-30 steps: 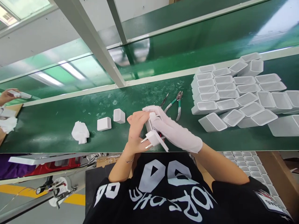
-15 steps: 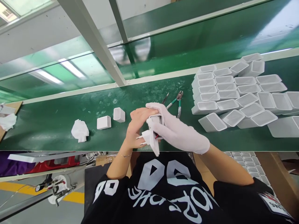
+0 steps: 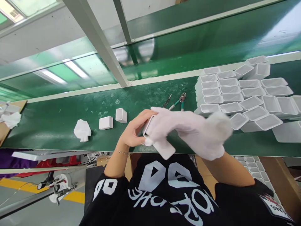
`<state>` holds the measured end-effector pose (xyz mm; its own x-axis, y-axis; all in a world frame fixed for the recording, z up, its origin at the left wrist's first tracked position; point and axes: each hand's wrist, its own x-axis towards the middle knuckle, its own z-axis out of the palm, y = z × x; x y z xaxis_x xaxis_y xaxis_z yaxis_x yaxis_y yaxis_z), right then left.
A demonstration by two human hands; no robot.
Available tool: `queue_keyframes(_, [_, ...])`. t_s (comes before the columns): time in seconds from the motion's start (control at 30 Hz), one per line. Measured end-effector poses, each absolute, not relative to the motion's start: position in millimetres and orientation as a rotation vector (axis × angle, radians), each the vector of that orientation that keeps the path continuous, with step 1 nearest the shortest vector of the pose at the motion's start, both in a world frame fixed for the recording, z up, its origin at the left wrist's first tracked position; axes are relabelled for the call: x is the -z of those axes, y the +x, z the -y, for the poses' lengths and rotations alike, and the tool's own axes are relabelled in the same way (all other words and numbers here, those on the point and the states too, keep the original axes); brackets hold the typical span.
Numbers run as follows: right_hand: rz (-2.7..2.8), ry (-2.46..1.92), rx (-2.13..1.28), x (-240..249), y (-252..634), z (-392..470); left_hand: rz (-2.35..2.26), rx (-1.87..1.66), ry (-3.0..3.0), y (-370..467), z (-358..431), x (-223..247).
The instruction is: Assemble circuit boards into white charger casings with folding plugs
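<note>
Panel [image 3: 166, 150], pale and round-cornered, shows at the lower centre of the frame, below the right hand [image 3: 167, 121]. That hand is gloved and pressed against the case [image 3: 147, 126], its fingers too blurred to tell whether they pinch anything. The left hand [image 3: 134, 129], bare, curls around the case's left side, just left of the frame's centre. Judging by this, the step in hand is two-handed work at the case's open end; the next move calls for a firm left grip and careful alignment of panel and case.

Beyond, on the bench [image 3: 54, 135], a crumpled cloth [image 3: 82, 130] lies at left, then two small boxes [image 3: 106, 122] [image 3: 121, 115]. Pliers [image 3: 182, 98] and a dark pointed tool [image 3: 167, 101] lie above the glove; open boxes [image 3: 249, 92] crowd the right.
</note>
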<state>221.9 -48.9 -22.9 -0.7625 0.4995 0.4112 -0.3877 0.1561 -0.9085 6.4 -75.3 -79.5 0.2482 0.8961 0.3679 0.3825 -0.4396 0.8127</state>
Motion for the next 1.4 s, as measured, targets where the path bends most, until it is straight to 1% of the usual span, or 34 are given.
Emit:
queue_keyframes(0.1, [1.728, -0.207, -1.64, 24, 231, 56, -0.931, -1.182, 1.821, 6, 75, 77])
queue_keyframes(0.2, [1.693, -0.487, -1.545, 24, 231, 66, -0.821, -1.228, 1.705, 7, 74, 75])
queue_keyframes(0.3, [1.538, -0.832, -1.313, 20, 222, 66, -0.769, -1.201, 1.755, 6, 72, 72])
queue_keyframes(0.37, [1.512, -0.911, -1.206, 19, 216, 60, -0.758, -1.149, 1.851, 6, 71, 71])
queue_keyframes(0.43, [1.574, -0.948, -1.298, 21, 213, 52, -0.77, -1.109, 1.943, 5, 70, 70])
queue_keyframes(0.5, [1.622, -0.974, -1.554, 27, 213, 45, -0.78, -1.082, 2.032, 5, 69, 68])
queue_keyframes(0.6, [1.627, -0.867, -1.904, 36, 213, 41, -0.803, -1.034, 2.178, 5, 68, 64])
queue_keyframes(0.67, [1.636, -0.811, -1.952, 41, 211, 42, -0.83, -0.988, 2.248, 4, 68, 61])
queue_keyframes(0.77, [1.642, -0.885, -1.924, 45, 207, 43, -0.87, -0.918, 2.246, 0, 68, 62])
queue_keyframes(0.87, [1.514, -0.901, -2.008, 50, 203, 34, -0.924, -0.99, 2.025, -4, 64, 70])
queue_keyframes(0.97, [1.286, -0.825, -2.062, 58, 197, 15, -0.953, -1.193, 1.556, -3, 57, 81])
queue_keyframes(1.1, [1.106, -0.915, -1.921, 74, 184, -10, -0.996, -1.31, 1.009, 6, 51, 85])
queue_keyframes(1.2, [1.073, -1.0, -1.834, 90, 173, -15, -1.025, -1.282, 0.838, 13, 52, 81])
queue_keyframes(1.4, [1.148, -1.025, -1.778, 112, 167, -11, -1.004, -1.253, 0.675, 24, 53, 74])
